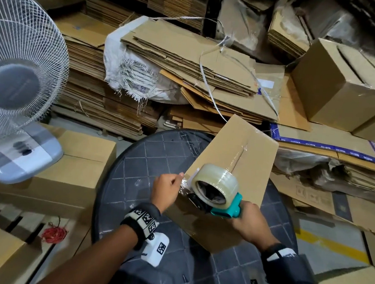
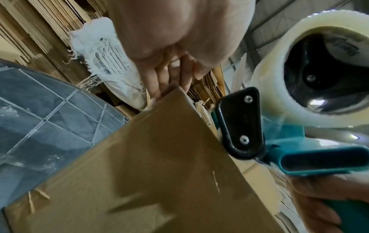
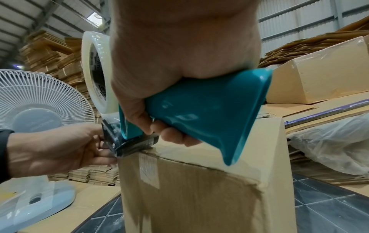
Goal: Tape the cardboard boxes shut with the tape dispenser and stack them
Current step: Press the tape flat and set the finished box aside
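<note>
A closed cardboard box [image 1: 238, 146] lies on a round dark table [image 1: 148, 156], with clear tape along its top seam [image 1: 241, 155]. My right hand [image 1: 250, 221] grips the handle of a teal tape dispenser [image 1: 228, 210]. Its clear tape roll [image 1: 214, 183] stands over the box's near edge. The dispenser's black head [image 3: 129, 145] presses on that edge of the box [image 3: 189, 197]. My left hand [image 1: 165, 192] pinches the box's near-left corner right beside the head, with fingers [image 2: 159, 88] on the side face of the box [image 2: 159, 173].
A white standing fan [image 1: 17, 68] is at the left, on a closed box [image 1: 84, 155]. Piles of flattened cardboard [image 1: 190, 57] fill the back. Assembled boxes [image 1: 338, 87] stand at the right. A red string bundle [image 1: 54, 234] lies on slats at the lower left.
</note>
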Action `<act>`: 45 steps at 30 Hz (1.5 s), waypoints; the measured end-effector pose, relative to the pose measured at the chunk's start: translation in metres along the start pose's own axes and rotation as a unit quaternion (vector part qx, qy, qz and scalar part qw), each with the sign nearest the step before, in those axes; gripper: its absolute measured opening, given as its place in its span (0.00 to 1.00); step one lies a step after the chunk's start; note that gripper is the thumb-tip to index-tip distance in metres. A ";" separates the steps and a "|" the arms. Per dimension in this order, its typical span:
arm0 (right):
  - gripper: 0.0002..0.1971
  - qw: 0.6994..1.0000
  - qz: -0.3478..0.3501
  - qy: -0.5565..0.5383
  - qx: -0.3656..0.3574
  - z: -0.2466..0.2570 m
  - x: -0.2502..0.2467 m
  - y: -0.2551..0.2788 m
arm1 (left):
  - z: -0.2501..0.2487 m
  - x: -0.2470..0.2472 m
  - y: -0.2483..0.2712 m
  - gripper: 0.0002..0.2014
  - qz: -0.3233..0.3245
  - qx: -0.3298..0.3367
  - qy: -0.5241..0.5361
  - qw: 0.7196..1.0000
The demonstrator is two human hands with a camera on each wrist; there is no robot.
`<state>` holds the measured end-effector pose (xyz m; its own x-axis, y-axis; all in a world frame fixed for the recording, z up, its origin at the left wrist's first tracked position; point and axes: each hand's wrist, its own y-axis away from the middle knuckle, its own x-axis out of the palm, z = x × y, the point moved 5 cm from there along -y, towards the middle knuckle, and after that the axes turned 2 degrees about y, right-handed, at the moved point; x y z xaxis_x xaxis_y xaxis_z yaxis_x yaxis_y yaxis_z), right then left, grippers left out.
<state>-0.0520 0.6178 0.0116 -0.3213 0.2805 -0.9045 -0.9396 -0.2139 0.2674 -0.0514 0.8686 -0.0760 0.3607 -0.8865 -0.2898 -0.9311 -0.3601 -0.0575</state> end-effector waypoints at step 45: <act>0.10 0.998 0.000 -0.036 -0.059 -0.156 -0.018 0.055 | 0.023 0.029 0.014 0.42 -0.009 -0.283 -0.050 0.958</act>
<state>-0.0792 0.4552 -0.0098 -0.3321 0.3456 -0.8777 -0.9208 -0.3204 0.2223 -0.0549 0.8447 -0.1073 0.3440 -0.8566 -0.3846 -0.7362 -0.5003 0.4557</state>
